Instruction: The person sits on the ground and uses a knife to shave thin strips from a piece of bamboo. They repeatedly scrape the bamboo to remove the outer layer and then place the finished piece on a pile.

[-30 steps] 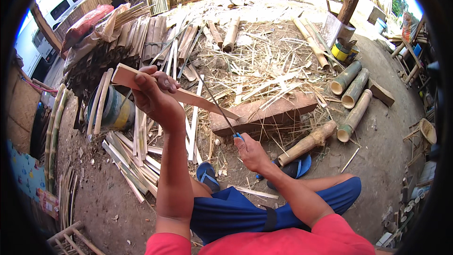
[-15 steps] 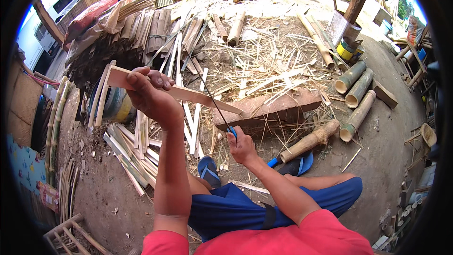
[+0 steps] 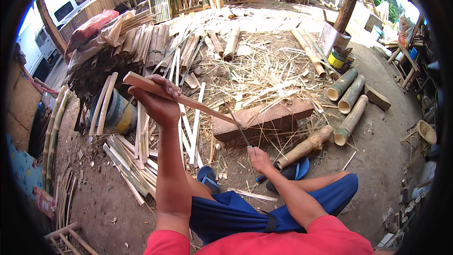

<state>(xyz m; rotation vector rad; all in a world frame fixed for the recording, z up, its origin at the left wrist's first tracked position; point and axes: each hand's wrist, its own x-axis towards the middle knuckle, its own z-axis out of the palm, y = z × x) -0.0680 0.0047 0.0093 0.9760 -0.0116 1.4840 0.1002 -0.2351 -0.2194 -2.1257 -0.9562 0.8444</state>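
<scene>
My left hand (image 3: 158, 101) grips the upper part of a pale bamboo slat (image 3: 203, 107), palm under it and fingertips over its edge. The slat slopes down to the right, its lower end at a reddish-brown wooden block (image 3: 276, 116) on the ground. In my right hand (image 3: 261, 160) is a long, thin-bladed knife (image 3: 239, 130), its handle mostly hidden by my fingers. The blade crosses close to the slat's lower end, at the block's front; I cannot tell whether it touches the slat.
Shavings (image 3: 255, 73) cover the ground beyond the block. Loose slats (image 3: 130, 163) and a bucket (image 3: 120, 113) stand to the left. Cut bamboo tubes (image 3: 351, 120) and a knobbly log (image 3: 306, 146) lie right. A post (image 3: 349, 7) rises at the back right.
My right hand has shifted right and down, bringing the blade from the slat's middle to its lower end. The slat has turned more onto its edge. My view has shifted slightly.
</scene>
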